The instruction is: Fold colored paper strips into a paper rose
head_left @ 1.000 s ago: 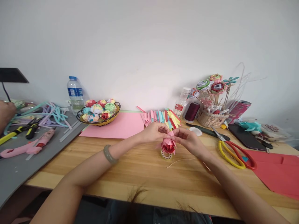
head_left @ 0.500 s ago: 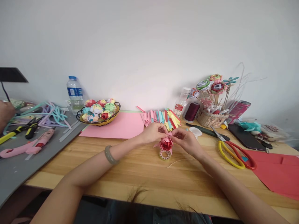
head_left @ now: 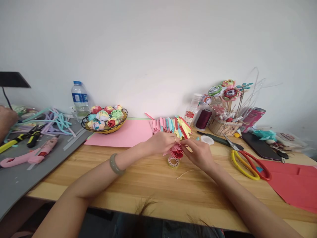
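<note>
A red and pink paper flower (head_left: 176,151) hangs between my hands above the wooden table. My left hand (head_left: 162,143) grips its upper left side with bent fingers. At its upper right, my right hand (head_left: 197,151) pinches the flower's edge between thumb and forefinger. Just below the flower lies a small tape roll (head_left: 173,162), and a thin pale string (head_left: 187,172) trails to the right. Behind my hands stands a row of folded paper strips (head_left: 168,125) in pink, blue, red and yellow.
Scissors (head_left: 247,162) and red paper (head_left: 294,183) lie right, near a dark phone (head_left: 260,145). A flower basket (head_left: 224,127), thread spool (head_left: 203,119) and bottle stand behind. Left are a bowl of paper flowers (head_left: 106,129), pink paper (head_left: 123,134), a glue gun (head_left: 32,157) and another person's hand (head_left: 7,119).
My left hand has turned and covers more of the flower's upper side. The flower has tilted and risen slightly, and the tape roll has shifted a little to the left.
</note>
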Demonstrator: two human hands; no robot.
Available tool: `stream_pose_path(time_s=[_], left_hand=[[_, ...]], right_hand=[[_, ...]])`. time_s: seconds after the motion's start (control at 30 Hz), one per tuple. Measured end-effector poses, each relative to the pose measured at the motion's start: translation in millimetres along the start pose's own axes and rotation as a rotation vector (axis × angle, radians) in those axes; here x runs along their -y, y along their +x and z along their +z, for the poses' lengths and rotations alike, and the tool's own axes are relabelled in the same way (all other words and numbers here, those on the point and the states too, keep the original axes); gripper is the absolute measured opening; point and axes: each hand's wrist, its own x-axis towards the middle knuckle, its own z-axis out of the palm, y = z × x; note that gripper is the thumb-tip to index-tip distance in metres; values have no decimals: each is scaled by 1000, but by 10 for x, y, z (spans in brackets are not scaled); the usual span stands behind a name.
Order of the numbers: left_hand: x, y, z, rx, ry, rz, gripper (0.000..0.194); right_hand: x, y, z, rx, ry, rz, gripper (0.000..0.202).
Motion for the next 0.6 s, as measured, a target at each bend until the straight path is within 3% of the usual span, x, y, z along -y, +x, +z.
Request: stream_pose_path(time_s=[0.1,0.17,0.3,0.37,0.47,0.6], left_hand=[[22,20,-45,-62,-399,-163,18],[31,31,-58,-71,-719,-274,33],[6,15,-1,87,-1146,-474,65],[-25,-2,59,179,-1251,-502,74],[-67,-5,141,210,-1262,-482,72],[-75,41,187,-36,-1060,-445,72]], right_hand=[[2,13,-37,-56,-9,-14,10],[-3,23,-66,-104,-38,-29,10],[-34,20,-100,-203,-83,-74,11],[-44,13,-99,-240,-63,-99,12],[-28,20,-94,-242,-14,-84,12],[37,83,-118,-223,170,251,8]])
